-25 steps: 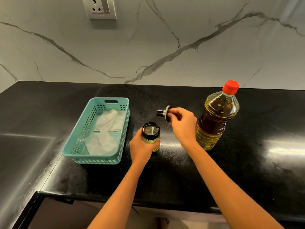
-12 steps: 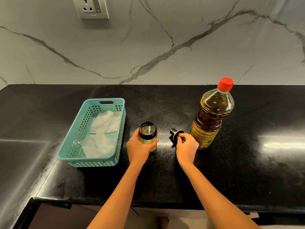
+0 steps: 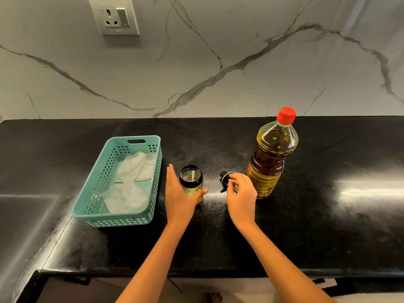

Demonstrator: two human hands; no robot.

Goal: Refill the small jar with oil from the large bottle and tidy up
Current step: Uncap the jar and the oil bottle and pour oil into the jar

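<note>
The small glass jar (image 3: 191, 179) stands uncapped on the black counter (image 3: 218, 243), a little yellow oil in its bottom. My left hand (image 3: 180, 194) cups it loosely from the left and front, fingers straight and spread, thumb by the jar's base. The jar's black pourer lid (image 3: 224, 180) is down at the counter just to the right, tilted, with the fingertips of my right hand (image 3: 240, 193) still pinched on it. The large oil bottle (image 3: 272, 158) stands upright behind my right hand, its red cap (image 3: 286, 115) on.
A teal plastic basket (image 3: 91, 193) holding a white cloth (image 3: 129, 184) sits left of the jar. The marble wall with a power socket (image 3: 115, 16) runs behind. The counter's front edge (image 3: 196, 273) is near my forearms.
My right hand carried the lid from above the jar down to the counter beside the bottle. My left hand's grip on the jar has loosened, fingers now spread.
</note>
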